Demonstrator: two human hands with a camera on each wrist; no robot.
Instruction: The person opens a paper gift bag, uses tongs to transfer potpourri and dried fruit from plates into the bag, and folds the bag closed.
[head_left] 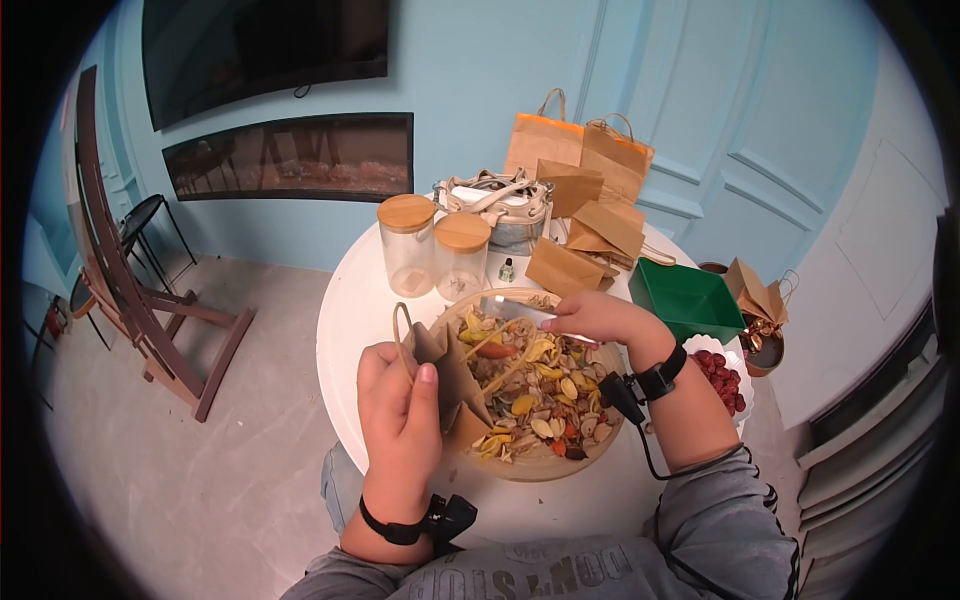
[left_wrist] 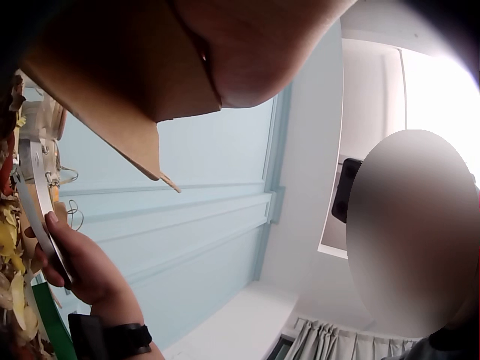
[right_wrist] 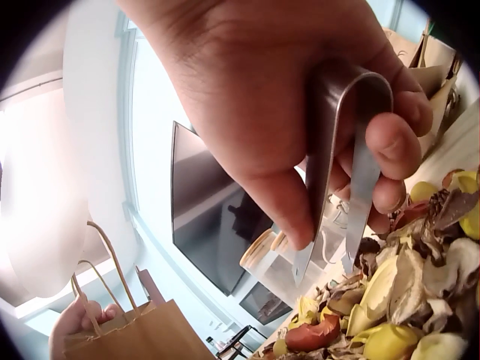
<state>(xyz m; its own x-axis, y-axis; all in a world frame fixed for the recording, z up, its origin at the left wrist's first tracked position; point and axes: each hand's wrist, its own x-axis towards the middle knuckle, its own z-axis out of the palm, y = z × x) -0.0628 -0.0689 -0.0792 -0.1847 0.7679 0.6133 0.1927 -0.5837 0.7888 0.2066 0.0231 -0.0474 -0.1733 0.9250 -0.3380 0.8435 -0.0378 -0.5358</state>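
The left hand [head_left: 400, 415] grips a small brown paper bag [head_left: 460, 385] by its upper edge, at the left rim of a round wooden bowl [head_left: 595, 455] of dried petals and slices. In the right wrist view the bag [right_wrist: 142, 334] has two twisted handles. Metal tongs [right_wrist: 322, 165] are pinched between the thumb and fingers of the right hand [right_wrist: 262, 97], their two tips apart and just above the dried pieces [right_wrist: 397, 292]. In the left wrist view the right hand [left_wrist: 90, 270] holds the tongs [left_wrist: 37, 195] with nothing visible between the tips.
Behind the bowl on the round white table [head_left: 345, 350] stand two glass jars with wooden lids [head_left: 408, 245], a small bottle [head_left: 507, 270], a handbag [head_left: 515, 225] and several paper bags [head_left: 600, 230]. To the right are a green box [head_left: 685, 300] and a dish of red fruit [head_left: 715, 380].
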